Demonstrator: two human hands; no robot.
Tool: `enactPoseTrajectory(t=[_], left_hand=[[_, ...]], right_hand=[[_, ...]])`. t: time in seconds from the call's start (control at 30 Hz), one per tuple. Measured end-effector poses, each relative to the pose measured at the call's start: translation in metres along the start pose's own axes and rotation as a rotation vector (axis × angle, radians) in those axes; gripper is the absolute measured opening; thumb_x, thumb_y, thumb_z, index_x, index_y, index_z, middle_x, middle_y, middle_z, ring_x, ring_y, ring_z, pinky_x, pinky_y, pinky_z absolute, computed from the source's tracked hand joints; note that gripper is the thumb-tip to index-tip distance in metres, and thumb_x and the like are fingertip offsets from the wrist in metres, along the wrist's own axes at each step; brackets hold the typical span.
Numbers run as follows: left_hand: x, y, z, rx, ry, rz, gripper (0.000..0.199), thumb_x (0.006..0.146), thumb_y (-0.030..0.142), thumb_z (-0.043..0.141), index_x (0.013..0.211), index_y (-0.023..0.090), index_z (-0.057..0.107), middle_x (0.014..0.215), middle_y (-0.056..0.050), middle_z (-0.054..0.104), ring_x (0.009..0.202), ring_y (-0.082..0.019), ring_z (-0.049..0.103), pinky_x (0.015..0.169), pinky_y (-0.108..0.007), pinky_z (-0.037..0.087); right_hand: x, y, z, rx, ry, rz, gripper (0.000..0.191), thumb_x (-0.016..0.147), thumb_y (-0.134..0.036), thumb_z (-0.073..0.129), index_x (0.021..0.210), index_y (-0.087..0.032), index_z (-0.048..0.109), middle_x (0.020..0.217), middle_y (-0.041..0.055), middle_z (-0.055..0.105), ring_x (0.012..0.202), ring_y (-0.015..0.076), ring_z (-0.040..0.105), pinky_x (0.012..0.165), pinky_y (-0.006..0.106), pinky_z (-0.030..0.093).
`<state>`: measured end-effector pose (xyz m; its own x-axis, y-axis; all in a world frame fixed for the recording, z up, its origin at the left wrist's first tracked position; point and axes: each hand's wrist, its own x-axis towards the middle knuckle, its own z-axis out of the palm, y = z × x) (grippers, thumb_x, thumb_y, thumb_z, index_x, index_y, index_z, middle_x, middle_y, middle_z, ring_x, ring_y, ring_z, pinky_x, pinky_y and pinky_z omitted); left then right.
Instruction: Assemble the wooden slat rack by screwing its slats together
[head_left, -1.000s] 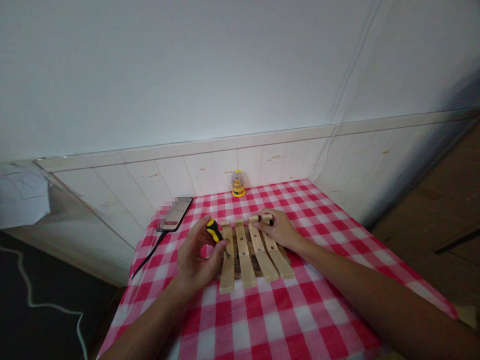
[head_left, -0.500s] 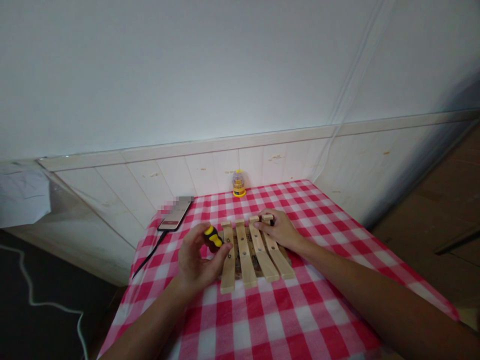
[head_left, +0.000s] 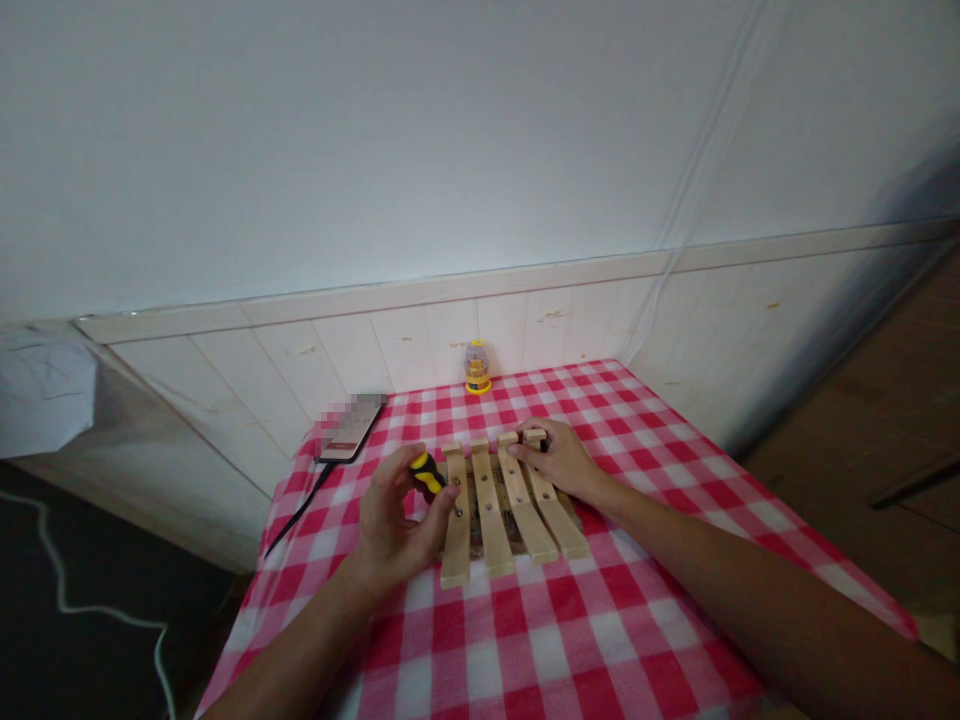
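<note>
Several pale wooden strips [head_left: 493, 525] lie side by side over a darker base, with small screws in them and short blocks at their far ends. My left hand [head_left: 397, 515] holds a yellow and black screwdriver [head_left: 427, 474] between thumb and fingers; its tip points at the leftmost strip, near a screw. My right hand [head_left: 562, 458] is closed around the far end of the two rightmost strips, its thumb lying on top of them.
A phone [head_left: 355, 425] with a black cable rests at the table's left edge. A yellow-capped clear container [head_left: 478, 367] stands at the back against the panelled wall [head_left: 405, 345]. A red and white checked cloth [head_left: 637, 640] covers the table.
The screwdriver and my left fingers have turned slightly, and the left thumb has shifted a little. My right hand and the wooden strips have stayed in place.
</note>
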<state>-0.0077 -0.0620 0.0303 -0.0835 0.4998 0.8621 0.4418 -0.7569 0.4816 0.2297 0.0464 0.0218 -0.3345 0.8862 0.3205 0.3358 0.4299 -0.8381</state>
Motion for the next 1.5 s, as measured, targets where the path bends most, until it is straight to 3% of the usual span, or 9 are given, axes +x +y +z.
enactPoseTrajectory(t=[0.33, 0.57, 0.73, 1.23, 1.5], left_hand=[[-0.005, -0.002, -0.003, -0.003, -0.052, -0.011, 0.054, 0.096, 0.015, 0.069, 0.145, 0.024, 0.049, 0.096, -0.003, 0.066, 0.077, -0.013, 0.07, 0.07, -0.023, 0.062], [0.0, -0.01, 0.0, -0.03, 0.064, -0.04, 0.066, 0.093, 0.014, 0.076, 0.152, 0.029, 0.049, 0.106, -0.003, 0.069, 0.088, -0.015, 0.073, 0.077, -0.026, 0.064], [-0.003, -0.02, 0.002, 0.014, 0.032, -0.015, 0.069, 0.094, 0.013, 0.074, 0.155, 0.031, 0.049, 0.108, -0.003, 0.073, 0.091, -0.015, 0.074, 0.082, -0.027, 0.065], [-0.007, -0.029, 0.002, 0.224, 0.015, -0.043, 0.064, 0.094, 0.023, 0.077, 0.153, 0.027, 0.054, 0.104, -0.004, 0.074, 0.082, -0.014, 0.073, 0.077, -0.027, 0.066], [-0.003, -0.02, 0.005, 0.111, 0.001, -0.146, 0.07, 0.097, 0.022, 0.071, 0.16, 0.026, 0.043, 0.099, -0.003, 0.075, 0.084, -0.016, 0.075, 0.077, -0.027, 0.065]], right_hand=[[-0.001, 0.0, 0.0, -0.002, -0.004, 0.004, 0.009, 0.084, -0.03, 0.075, 0.084, -0.022, 0.072, 0.076, 0.0012, 0.072, 0.075, 0.0202, 0.066, 0.066, 0.028, 0.048], [0.0, 0.001, 0.001, -0.006, -0.001, 0.005, 0.012, 0.084, -0.032, 0.074, 0.084, -0.021, 0.072, 0.076, 0.0012, 0.071, 0.073, 0.0194, 0.064, 0.065, 0.028, 0.047], [0.001, 0.001, 0.001, -0.008, 0.0, 0.003, 0.013, 0.083, -0.033, 0.074, 0.083, -0.021, 0.071, 0.074, 0.0006, 0.069, 0.073, 0.019, 0.063, 0.064, 0.027, 0.046], [0.0, 0.001, 0.001, -0.008, -0.003, 0.008, 0.011, 0.085, -0.032, 0.075, 0.085, -0.021, 0.072, 0.075, 0.0008, 0.072, 0.072, 0.0185, 0.064, 0.063, 0.027, 0.048], [0.0, 0.001, 0.0, 0.011, -0.01, 0.015, 0.012, 0.083, -0.032, 0.075, 0.083, -0.021, 0.071, 0.076, 0.0009, 0.071, 0.074, 0.0195, 0.064, 0.065, 0.028, 0.048]])
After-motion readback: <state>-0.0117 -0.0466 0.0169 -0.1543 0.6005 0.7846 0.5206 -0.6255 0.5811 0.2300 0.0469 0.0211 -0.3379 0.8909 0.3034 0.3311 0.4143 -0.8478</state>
